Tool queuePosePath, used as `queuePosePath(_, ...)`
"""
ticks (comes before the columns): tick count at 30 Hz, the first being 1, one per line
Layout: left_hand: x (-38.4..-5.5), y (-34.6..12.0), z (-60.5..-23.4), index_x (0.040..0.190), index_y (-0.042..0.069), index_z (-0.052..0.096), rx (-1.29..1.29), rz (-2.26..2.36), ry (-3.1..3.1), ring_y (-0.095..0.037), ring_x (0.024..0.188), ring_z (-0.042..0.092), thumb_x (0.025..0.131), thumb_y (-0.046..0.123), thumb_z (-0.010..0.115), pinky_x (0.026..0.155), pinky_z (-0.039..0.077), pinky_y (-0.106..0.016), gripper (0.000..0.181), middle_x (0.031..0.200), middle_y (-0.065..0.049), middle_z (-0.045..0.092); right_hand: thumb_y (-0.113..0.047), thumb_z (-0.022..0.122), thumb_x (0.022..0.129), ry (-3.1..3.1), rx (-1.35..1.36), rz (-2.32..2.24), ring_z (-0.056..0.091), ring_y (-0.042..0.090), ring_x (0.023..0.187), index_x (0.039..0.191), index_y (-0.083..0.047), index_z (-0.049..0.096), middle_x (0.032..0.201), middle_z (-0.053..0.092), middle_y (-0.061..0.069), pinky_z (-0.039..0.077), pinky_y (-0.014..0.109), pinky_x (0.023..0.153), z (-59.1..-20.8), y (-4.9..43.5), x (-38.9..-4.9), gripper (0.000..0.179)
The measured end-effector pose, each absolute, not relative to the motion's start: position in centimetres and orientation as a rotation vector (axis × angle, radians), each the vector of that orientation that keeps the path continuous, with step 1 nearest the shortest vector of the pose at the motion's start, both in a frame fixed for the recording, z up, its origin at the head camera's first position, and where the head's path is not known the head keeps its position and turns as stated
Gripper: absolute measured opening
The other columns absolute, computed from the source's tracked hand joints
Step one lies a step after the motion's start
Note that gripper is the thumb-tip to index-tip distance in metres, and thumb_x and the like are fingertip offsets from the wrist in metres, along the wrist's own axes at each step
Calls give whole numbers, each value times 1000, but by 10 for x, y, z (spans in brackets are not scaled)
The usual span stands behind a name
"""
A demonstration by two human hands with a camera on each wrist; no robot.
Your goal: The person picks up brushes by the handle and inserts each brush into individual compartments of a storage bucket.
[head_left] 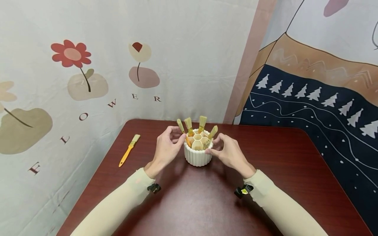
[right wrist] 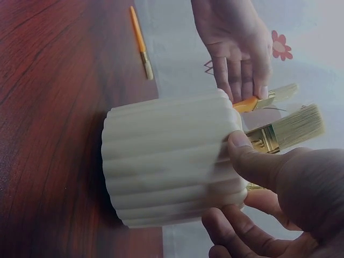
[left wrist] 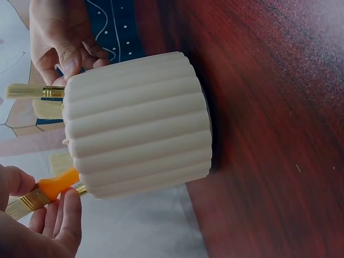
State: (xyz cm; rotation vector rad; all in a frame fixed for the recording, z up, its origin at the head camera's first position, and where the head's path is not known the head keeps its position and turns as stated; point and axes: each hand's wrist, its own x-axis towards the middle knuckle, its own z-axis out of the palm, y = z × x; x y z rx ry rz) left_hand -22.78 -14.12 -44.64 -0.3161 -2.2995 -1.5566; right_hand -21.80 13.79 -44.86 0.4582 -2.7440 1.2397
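A white ribbed pot [head_left: 198, 159] with a petal-shaped divided top stands on the table, several paintbrushes upright in it, bristles up. At its left side my left hand [head_left: 168, 146] pinches a paintbrush [left wrist: 59, 184] between thumb and fingers, just below the metal band. The orange handle of that brush dips into the pot, its lower end hidden. My right hand [head_left: 231, 152] grips the pot's right side, thumb [right wrist: 243, 144] at the rim and fingers round the wall. Close to that thumb, another wide brush [right wrist: 293, 129] leans out of the pot.
One more paintbrush [head_left: 129, 150] with a yellow-orange handle lies on the left part of the dark red table [head_left: 198, 203]. Behind the table's far edge hangs a printed cloth [head_left: 192, 65] with flowers and letters. A dark blue patterned cloth [head_left: 295, 108] hangs to the right.
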Motion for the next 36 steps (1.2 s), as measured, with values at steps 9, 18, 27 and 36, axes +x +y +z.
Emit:
queuePosePath(9,-226,-141,-451,132,1,75,-307,-1537,-2345,-31,110,85,107,15,84,95,70,-31,31,121,-18,85,-31,103,92,-2750,451,1231,79,14,86,115,-11,75,116,83,8,64,31,75,-448,139,-217,41)
queuePosePath(18,-226,-141,-452,131,1,74,-304,-1509,-2397,-32,111,84,107,15,85,98,72,-41,29,122,-18,84,-31,103,92,-2746,456,1231,79,14,86,114,-11,75,116,83,8,64,31,76,-447,139,-218,41)
queuePosePath(27,-226,-145,-455,132,2,75,-315,-1478,-2472,-31,113,85,107,16,85,97,72,-39,31,126,-18,84,-32,103,93,-2752,464,1225,78,14,86,115,-11,75,116,83,8,63,31,75,-448,138,-218,41)
queuePosePath(36,-226,-146,-454,130,1,76,-346,-1451,-2508,-31,108,83,106,17,86,96,72,-45,30,123,-19,81,-31,103,92,-2745,465,1232,78,13,86,113,-11,75,115,83,8,63,30,75,-448,138,-219,40)
